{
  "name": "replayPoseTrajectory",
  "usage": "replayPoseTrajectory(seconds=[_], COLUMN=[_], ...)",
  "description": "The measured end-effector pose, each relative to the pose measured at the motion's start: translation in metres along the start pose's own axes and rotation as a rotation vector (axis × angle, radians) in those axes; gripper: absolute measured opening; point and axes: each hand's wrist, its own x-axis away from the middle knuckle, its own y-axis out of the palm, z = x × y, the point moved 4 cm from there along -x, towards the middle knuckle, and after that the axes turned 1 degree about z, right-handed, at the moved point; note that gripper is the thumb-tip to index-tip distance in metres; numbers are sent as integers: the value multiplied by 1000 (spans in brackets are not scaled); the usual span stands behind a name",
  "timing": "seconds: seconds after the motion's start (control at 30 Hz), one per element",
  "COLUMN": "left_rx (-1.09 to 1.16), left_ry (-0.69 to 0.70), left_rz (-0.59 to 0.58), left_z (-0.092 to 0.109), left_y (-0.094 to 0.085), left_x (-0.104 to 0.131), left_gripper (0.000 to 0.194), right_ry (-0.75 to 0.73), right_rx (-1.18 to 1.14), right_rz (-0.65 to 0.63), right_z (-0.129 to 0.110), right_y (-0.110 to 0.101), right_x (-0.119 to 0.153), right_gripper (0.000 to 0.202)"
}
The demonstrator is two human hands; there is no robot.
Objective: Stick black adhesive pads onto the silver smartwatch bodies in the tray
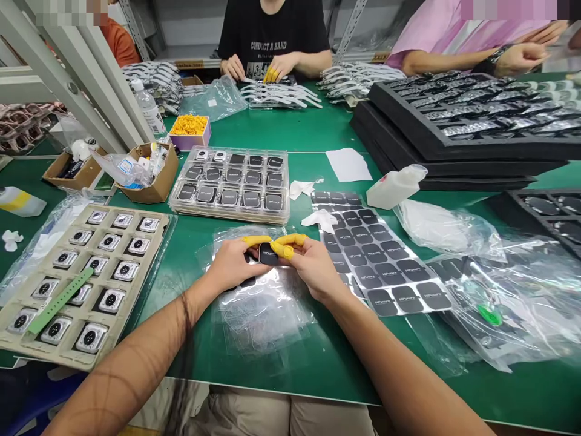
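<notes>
Between my two hands is a small smartwatch body [267, 254] whose black face carries pale lettering. My left hand [233, 261] grips its left side, with a yellow finger cot on one finger. From the right, my right hand [308, 263] pinches its edge, and yellow cots cover several of its fingertips. Under the hands lies a loose pile of clear plastic film [261, 324]. A sheet of black square stickers [393, 257] with printed lettering is beside my right hand. Just beyond the hands stands a clear tray [229, 213] of black-faced watch bodies.
On the left, a beige tray [149, 254] holds watch bodies back side up, with a green strap [61, 301] across it. A white bottle [394, 186], black foam trays [399, 148] and plastic bags [512, 303] occupy the right. Co-workers sit opposite, behind stacked straps [281, 95].
</notes>
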Motion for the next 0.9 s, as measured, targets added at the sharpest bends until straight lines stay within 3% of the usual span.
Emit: replayPoseTrajectory(seconds=[0.9], left_rx=[-34], left_ry=[9], left_rz=[20], left_z=[3], left_y=[0], left_x=[1], left_gripper=[50], right_ry=[-23], right_rx=[1], right_rz=[6], right_z=[4], right_y=[1], right_x=[0], right_gripper=[39])
